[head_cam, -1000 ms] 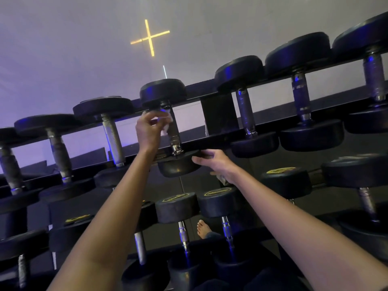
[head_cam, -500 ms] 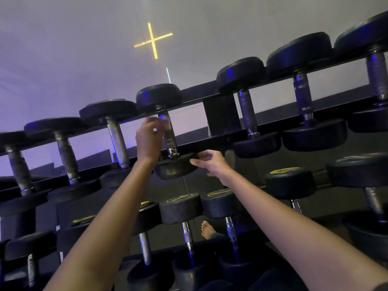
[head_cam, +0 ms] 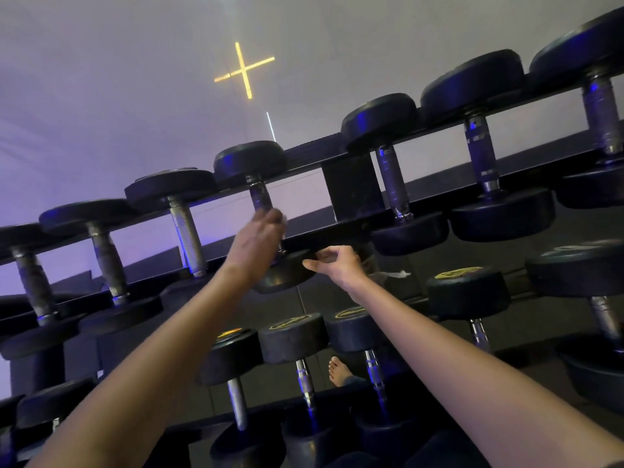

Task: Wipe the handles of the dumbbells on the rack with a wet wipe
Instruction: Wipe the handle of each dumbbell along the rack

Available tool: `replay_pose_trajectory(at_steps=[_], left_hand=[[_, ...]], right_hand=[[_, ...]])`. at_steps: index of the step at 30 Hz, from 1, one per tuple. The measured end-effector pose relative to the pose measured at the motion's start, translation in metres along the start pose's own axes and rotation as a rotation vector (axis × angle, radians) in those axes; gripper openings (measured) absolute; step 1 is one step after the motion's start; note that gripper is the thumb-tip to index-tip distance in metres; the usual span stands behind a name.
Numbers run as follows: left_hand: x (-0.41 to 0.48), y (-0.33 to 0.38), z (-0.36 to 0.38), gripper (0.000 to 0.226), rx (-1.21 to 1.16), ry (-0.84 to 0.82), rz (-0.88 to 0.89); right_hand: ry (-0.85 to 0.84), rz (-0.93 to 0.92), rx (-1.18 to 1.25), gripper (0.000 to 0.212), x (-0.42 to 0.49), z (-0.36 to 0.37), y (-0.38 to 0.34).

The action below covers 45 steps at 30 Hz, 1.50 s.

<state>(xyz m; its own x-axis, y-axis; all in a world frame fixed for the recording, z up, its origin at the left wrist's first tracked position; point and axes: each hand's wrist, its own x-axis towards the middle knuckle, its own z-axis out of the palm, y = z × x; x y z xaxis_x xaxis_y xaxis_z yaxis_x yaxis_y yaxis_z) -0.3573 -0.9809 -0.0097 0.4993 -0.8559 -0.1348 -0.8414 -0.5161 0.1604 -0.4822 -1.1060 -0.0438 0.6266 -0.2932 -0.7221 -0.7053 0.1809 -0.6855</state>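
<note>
Now my left grip (head_cam: 258,241) holds the wipe (head_cam: 284,220) round a top-row dumbbell handle (head_cam: 261,197), mid-wipe; right grip (head_cam: 337,265) loosely curled by its head (head_cam: 287,278), hold unclear. Next, the neighbouring handle (head_cam: 393,184)

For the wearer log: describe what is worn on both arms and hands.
The left forearm and right forearm are bare along all that shows: no sleeves. The left hand and right hand wear no gloves; no watch or band shows at either wrist. No ring is visible on the fingers, though dim light blurs them.
</note>
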Motion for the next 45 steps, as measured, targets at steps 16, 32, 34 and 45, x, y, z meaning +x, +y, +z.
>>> replay_pose_trajectory(at_steps=[16,32,34,45], left_hand=[[0.001,-0.008,-0.008,0.007,-0.542,0.219,-0.449],[0.022,-0.020,0.011,0.013,-1.623,0.446,-0.941],[0.021,-0.014,0.017,0.017,-1.691,0.378,-0.982],[0.031,-0.011,0.017,0.016,-1.700,0.403,-1.031]], right_hand=[[-0.018,0.076,0.025,0.042,-0.015,0.006,-0.007],[0.012,0.020,-0.153,0.108,-0.018,0.012,-0.005],[0.019,0.010,-0.136,0.061,-0.020,0.004,-0.005],[0.090,-0.010,-0.046,0.074,-0.022,-0.002,0.004]])
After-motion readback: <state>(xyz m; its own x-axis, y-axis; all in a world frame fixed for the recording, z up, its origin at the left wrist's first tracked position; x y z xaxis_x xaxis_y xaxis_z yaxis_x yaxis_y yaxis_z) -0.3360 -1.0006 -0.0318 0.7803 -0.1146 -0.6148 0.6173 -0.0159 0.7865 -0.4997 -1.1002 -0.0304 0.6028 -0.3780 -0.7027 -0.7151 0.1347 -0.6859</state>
